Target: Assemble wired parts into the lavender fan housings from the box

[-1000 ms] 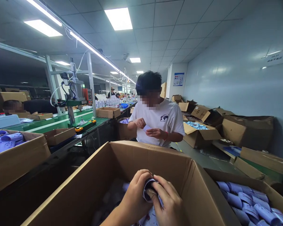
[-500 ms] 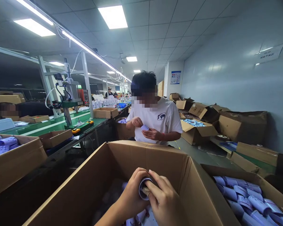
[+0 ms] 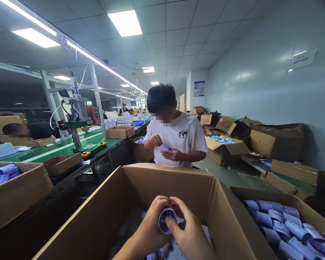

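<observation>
A pale purple plastic cylinder (image 3: 160, 221), open at the end facing me, is held over a deep cardboard box (image 3: 162, 177). My left hand (image 3: 148, 229) wraps around its left side and top. At its right, my right hand (image 3: 191, 231) has the thumb, with a tan covering on its tip, inside the open mouth and fingers curved round the far side. Whatever else lies inside the cylinder is hidden. Below my hands, more purple pieces (image 3: 164, 250) lie in the box, partly covered by my hands.
On the right, another box holds many purple cylinders (image 3: 295, 231). A co-worker (image 3: 176, 141) opposite handles a similar purple piece (image 3: 164, 147). To the left stand a press machine (image 3: 78, 108), a green bench (image 3: 113, 141) and a carton of purple parts (image 3: 18, 180). Cartons (image 3: 224, 144) line the right wall.
My right index finger has come out of the cylinder's mouth and moved to its far side, while the thumb stays inside. The view has shifted slightly.
</observation>
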A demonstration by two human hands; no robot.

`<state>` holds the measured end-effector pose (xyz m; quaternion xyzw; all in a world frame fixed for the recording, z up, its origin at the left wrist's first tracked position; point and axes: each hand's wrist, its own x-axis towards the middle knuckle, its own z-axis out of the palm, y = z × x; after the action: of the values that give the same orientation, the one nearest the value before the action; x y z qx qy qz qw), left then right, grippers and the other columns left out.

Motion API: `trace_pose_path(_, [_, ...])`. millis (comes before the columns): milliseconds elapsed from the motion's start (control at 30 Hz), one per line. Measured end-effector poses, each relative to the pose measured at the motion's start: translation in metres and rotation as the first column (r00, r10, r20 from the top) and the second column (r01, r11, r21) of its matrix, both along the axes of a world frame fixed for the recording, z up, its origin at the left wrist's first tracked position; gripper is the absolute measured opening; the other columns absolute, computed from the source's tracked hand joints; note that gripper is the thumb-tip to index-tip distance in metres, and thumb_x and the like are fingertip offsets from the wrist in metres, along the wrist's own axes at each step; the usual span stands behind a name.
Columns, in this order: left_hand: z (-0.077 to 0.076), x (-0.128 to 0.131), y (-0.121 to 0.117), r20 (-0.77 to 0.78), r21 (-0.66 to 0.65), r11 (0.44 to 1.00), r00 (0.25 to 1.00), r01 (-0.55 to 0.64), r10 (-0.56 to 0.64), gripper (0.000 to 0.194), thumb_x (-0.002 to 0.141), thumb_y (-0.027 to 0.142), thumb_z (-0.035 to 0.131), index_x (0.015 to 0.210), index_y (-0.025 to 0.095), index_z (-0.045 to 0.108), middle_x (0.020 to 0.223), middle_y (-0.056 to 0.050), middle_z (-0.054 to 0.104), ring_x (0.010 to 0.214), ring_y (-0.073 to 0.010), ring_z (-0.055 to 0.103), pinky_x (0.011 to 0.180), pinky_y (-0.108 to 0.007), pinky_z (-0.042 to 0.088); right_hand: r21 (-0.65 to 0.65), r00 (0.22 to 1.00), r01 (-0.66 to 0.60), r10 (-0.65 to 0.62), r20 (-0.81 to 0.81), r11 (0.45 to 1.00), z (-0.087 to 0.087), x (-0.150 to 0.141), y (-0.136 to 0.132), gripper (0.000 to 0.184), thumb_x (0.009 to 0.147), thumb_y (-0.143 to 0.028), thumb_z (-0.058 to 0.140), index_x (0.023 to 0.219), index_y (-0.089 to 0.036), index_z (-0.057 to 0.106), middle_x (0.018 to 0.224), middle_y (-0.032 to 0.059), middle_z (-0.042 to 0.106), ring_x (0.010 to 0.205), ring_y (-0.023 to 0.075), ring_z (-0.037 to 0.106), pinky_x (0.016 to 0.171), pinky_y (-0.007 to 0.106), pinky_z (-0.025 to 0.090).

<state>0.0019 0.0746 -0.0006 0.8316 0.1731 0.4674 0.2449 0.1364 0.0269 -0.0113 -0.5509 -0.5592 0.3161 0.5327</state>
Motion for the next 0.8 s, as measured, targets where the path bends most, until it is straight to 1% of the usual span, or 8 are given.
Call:
trace_pose_path(133, [0.002, -0.001, -0.002, -0.011, 0.038, 0.999, 1.000, 0.009, -0.009, 0.050, 0.058, 0.000, 0.060, 0.100, 0.025, 0.047, 0.099, -0.002, 0.055, 0.087, -0.0164, 0.058, 0.074, -0.028, 0.051, -0.021, 1.000, 0.001, -0.002, -0.021, 1.000, 0.008, -0.002, -0.002, 0.048, 0.074, -0.025, 0.059, 0.121, -0.020, 0.061, 0.124, 0.0074, 0.064, 0.116, 0.0257, 0.057, 0.104, 0.041, 0.042])
trace_pose_path(233, [0.004, -0.002, -0.003, -0.038, 0.066, 0.998, 0.999, 0.012, -0.010, 0.050, 0.059, -0.001, 0.059, 0.100, 0.025, 0.047, 0.098, -0.002, 0.054, 0.085, -0.0154, 0.058, 0.073, -0.027, 0.051, -0.011, 1.000, 0.013, -0.013, 0.015, 1.000, 0.013, -0.005, -0.005, 0.048, 0.073, -0.023, 0.058, 0.121, -0.017, 0.061, 0.122, 0.0088, 0.065, 0.114, 0.0266, 0.059, 0.101, 0.042, 0.044])
trace_pose_path(400, [0.004, -0.004, -0.003, -0.059, 0.117, 0.993, 0.998, -0.004, 0.011, 0.052, 0.058, 0.000, 0.060, 0.102, 0.024, 0.047, 0.098, -0.003, 0.054, 0.085, -0.0167, 0.057, 0.073, -0.028, 0.051, 0.060, 0.997, -0.005, 0.000, 0.076, 0.998, 0.012, -0.007, -0.006, 0.049, 0.074, -0.019, 0.056, 0.122, -0.016, 0.060, 0.125, 0.0093, 0.063, 0.116, 0.0258, 0.058, 0.101, 0.041, 0.044])
trace_pose_path(533, [0.003, -0.005, -0.006, -0.041, 0.093, 0.996, 0.999, -0.012, 0.016, 0.050, 0.058, 0.000, 0.059, 0.101, 0.024, 0.048, 0.098, -0.003, 0.054, 0.084, -0.0165, 0.056, 0.072, -0.028, 0.051, 0.082, 0.997, -0.041, 0.035, 0.075, 0.996, 0.007, -0.009, -0.007, 0.048, 0.075, -0.019, 0.056, 0.123, -0.019, 0.060, 0.127, 0.0079, 0.062, 0.117, 0.0240, 0.057, 0.100, 0.038, 0.046])
trace_pose_path(633, [0.003, -0.005, -0.008, -0.017, 0.069, 0.998, 1.000, -0.011, 0.012, 0.048, 0.058, 0.001, 0.060, 0.099, 0.023, 0.048, 0.094, -0.003, 0.054, 0.082, -0.0165, 0.056, 0.070, -0.028, 0.051, 0.089, 0.998, -0.034, 0.029, 0.062, 0.995, 0.007, -0.010, -0.007, 0.047, 0.075, -0.021, 0.058, 0.122, -0.018, 0.061, 0.126, 0.0082, 0.062, 0.117, 0.0244, 0.057, 0.101, 0.038, 0.045])
trace_pose_path(700, [0.004, -0.005, -0.010, -0.018, 0.039, 0.999, 1.000, -0.022, 0.023, 0.046, 0.058, 0.002, 0.062, 0.097, 0.022, 0.049, 0.092, -0.003, 0.054, 0.080, -0.0166, 0.056, 0.068, -0.027, 0.050, 0.074, 0.999, -0.031, 0.028, 0.032, 0.997, 0.008, -0.010, -0.007, 0.046, 0.074, -0.021, 0.059, 0.120, -0.018, 0.062, 0.124, 0.0081, 0.064, 0.116, 0.0253, 0.058, 0.101, 0.039, 0.045])
trace_pose_path(800, [0.006, -0.005, -0.012, -0.036, 0.002, 0.999, 0.999, -0.041, 0.041, 0.044, 0.056, 0.001, 0.061, 0.093, 0.022, 0.050, 0.090, -0.002, 0.055, 0.078, -0.0163, 0.056, 0.067, -0.027, 0.049, 0.022, 0.997, -0.062, 0.063, -0.032, 0.998, 0.013, -0.010, -0.006, 0.046, 0.072, -0.021, 0.061, 0.118, -0.018, 0.064, 0.119, 0.0078, 0.067, 0.111, 0.0258, 0.061, 0.098, 0.040, 0.047])
